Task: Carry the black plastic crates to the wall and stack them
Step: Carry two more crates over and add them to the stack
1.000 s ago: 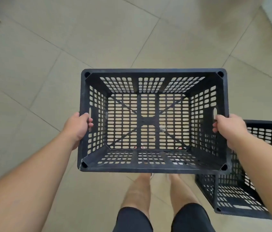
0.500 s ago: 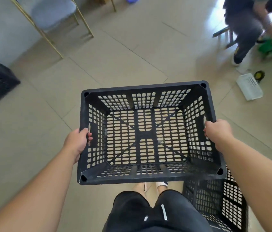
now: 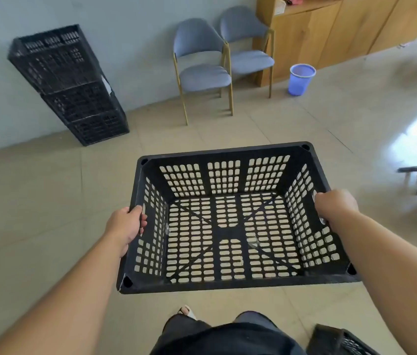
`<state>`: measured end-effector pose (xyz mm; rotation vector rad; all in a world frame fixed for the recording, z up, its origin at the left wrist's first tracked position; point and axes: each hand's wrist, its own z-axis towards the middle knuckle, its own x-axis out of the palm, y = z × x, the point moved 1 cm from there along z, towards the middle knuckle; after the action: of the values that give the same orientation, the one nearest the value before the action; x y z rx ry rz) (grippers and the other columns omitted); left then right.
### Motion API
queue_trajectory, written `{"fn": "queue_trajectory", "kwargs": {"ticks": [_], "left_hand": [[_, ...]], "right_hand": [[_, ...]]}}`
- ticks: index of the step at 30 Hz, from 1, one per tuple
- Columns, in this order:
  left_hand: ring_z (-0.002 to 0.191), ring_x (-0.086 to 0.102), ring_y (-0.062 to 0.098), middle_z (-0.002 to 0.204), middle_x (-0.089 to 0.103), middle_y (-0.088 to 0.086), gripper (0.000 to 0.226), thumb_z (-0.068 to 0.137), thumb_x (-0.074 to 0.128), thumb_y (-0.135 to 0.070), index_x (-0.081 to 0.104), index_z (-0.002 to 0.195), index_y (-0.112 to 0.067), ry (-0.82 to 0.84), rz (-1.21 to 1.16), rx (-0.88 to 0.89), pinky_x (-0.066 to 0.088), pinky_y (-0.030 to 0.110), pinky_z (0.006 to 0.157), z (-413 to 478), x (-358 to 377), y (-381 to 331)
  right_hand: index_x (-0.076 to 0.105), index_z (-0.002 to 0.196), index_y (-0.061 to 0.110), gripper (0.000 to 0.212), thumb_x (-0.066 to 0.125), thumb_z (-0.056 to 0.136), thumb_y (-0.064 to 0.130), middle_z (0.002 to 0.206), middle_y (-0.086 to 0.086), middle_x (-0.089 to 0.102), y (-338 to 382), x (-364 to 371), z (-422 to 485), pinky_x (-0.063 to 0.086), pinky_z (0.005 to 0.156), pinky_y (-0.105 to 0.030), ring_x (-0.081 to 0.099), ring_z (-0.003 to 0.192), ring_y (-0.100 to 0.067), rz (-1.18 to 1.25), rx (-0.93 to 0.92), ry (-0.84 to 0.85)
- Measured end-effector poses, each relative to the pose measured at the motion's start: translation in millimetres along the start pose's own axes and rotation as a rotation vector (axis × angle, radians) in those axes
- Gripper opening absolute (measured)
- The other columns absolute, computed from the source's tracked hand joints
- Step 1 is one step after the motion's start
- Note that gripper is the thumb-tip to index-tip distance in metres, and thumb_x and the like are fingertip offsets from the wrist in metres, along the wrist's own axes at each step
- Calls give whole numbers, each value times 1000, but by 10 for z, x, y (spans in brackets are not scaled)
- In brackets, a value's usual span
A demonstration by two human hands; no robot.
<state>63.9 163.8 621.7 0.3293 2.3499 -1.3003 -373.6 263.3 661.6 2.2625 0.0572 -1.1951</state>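
**A person carries an empty black crate (image 3: 228,222) toward the stack of crates (image 3: 74,90) by the wall (image 3: 125,34).**

Head view: the left hand (image 3: 125,226) and right hand (image 3: 335,207) each curl their fingers round a side handle slot, holding the crate level above the tiled floor and well apart from the stack, which stands left of two chairs (image 3: 202,70). A spare crate (image 3: 340,342) lies by the right leg. The stack looks three high, so a crate seated off-square on top could slide off or topple it.
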Motion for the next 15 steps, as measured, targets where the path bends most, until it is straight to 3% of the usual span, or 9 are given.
{"fn": "queue_trajectory", "kwargs": {"ticks": [4,9,12,15], "left_hand": [[81,63,21,93,70,11,26,107,48,-27,66,103,-9,-55,-57,-15,57,41,79,357,-803,52],[80,62,20,94,69,12,29,107,46,-27,66,102,-7,-125,-69,7,55,36,74,796,-1768,-11],[78,62,20,92,70,12,31,107,45,-28,66,100,-6,-157,-72,-2,55,37,74,1087,-2232,-67],[74,60,20,86,69,10,33,108,44,-28,66,99,-6,-197,-73,-24,54,37,72,1409,-2592,-99]], "right_hand": [[62,95,-6,25,48,96,15,72,-17,60,876,466,-246,45,55,-31,57,61,-30,-70,-128,32],[65,82,-7,24,54,90,12,73,-22,65,1859,1038,-462,55,63,-39,67,71,-40,-77,-187,96],[62,76,-5,24,51,91,9,67,-19,62,2415,1331,-625,46,55,-34,61,60,-34,-102,-223,131],[63,81,-7,24,52,91,12,70,-23,66,2961,1611,-724,47,57,-37,61,62,-35,-78,-254,155]]}}
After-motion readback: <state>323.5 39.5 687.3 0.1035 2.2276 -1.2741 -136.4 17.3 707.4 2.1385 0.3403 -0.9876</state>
